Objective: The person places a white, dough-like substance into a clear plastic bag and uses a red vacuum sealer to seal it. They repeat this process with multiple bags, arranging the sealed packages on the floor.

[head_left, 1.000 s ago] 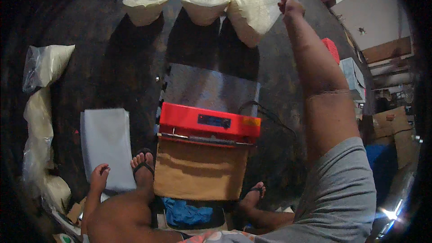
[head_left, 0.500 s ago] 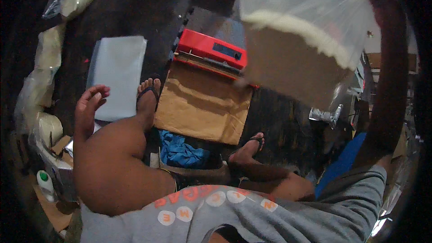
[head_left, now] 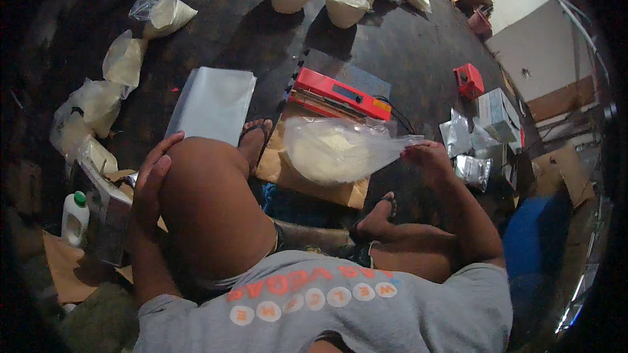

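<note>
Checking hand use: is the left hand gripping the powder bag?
No: the left hand rests on the knee, while the right hand holds the powder bag.

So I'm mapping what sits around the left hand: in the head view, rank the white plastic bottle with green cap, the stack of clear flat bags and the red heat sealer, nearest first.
From the left hand, resting on the knee:
1. White plastic bottle with green cap, low on the person's left.
2. Stack of clear flat bags, ahead of the knee; nearly as close as the bottle.
3. Red heat sealer, ahead and to the right, plainly farthest.

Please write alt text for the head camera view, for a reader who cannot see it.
A seated person's right hand holds a clear bag of white powder by its top above a red sealing machine. The left hand rests on the raised left knee.
</note>
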{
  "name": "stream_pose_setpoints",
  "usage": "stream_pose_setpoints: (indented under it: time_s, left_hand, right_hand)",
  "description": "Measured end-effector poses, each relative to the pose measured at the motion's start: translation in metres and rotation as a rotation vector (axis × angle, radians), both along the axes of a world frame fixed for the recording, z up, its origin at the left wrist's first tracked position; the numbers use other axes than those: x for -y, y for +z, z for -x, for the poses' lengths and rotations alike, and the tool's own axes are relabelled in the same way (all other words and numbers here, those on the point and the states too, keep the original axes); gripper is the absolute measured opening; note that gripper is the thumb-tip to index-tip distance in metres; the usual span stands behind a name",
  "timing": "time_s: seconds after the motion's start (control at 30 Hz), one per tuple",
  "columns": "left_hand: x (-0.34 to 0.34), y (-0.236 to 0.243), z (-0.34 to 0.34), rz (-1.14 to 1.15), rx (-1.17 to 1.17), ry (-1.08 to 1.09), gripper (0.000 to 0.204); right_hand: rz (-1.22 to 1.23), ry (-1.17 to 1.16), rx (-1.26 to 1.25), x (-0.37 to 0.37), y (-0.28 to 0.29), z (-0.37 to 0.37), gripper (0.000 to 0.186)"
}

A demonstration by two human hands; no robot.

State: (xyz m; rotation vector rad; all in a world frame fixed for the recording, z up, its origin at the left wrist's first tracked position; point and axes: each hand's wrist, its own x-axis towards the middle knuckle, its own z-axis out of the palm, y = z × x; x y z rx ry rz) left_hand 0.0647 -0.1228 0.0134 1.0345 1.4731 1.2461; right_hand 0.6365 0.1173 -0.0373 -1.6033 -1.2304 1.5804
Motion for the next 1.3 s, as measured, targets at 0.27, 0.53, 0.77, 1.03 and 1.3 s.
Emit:
stream_pose_setpoints:
  time_s: [0.27, 0.53, 0.77, 1.03, 1.3]
  left_hand:
    - [0.025, -0.039, 0.004, -0.054, -0.238, 0.259, 0.065]
    - [0.004, -0.06, -0.05, -0.313, -1.287, 0.141, 0.046]
    - [-0.061, -0.08, -0.111, -0.074, -1.096, -0.151, 0.048]
    - [-0.196, -0.202, -0.143, 0.105, -0.633, -0.443, 0.054]
    - [-0.235, -0.209, -0.188, -0.288, -0.645, -0.333, 0.028]
  right_hand:
    - [-0.256, 0.16, 0.109, -0.001, -0.034, -0.02, 0.021]
    - [-0.425, -0.012, 0.115, -0.004, -0.037, -0.004, 0.021]
    - [-0.448, -0.202, -0.037, -0.034, -0.06, -0.012, 0.021]
    - [-0.389, -0.381, -0.177, -0.043, -0.072, -0.006, 0.019]
    - [-0.389, -0.307, -0.109, -0.044, -0.079, -0.022, 0.019]
